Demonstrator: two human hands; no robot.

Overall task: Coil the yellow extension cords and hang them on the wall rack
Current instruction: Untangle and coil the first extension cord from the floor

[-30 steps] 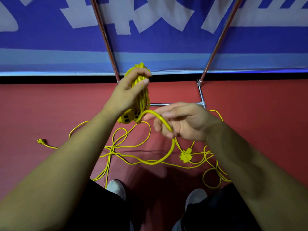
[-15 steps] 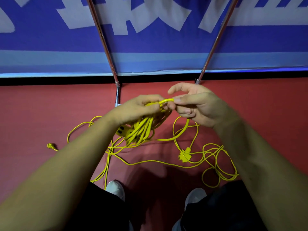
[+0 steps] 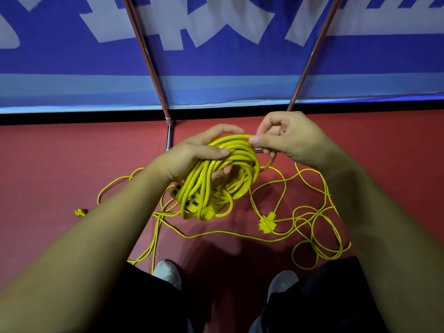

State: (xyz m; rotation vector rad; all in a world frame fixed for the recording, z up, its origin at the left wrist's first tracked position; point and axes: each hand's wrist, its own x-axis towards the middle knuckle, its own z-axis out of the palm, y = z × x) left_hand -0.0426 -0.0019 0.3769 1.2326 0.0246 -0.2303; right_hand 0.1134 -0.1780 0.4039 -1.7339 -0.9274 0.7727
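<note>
The left forearm [image 3: 96,236] and the right forearm [image 3: 374,224] are bare all the way to the picture's edge. The left grip [image 3: 192,155] and the right grip [image 3: 288,140] are bare as well, with short, neatly trimmed nails that show plainly on both thumbs. Lower down, the legs are covered in plain black trousers [image 3: 144,306], dark enough that folds hardly show. Under the cloth sit the left shoe [image 3: 168,272] and the right shoe [image 3: 281,283], both whitish grey with smooth, rounded toes; only the toe caps can be seen.
</note>
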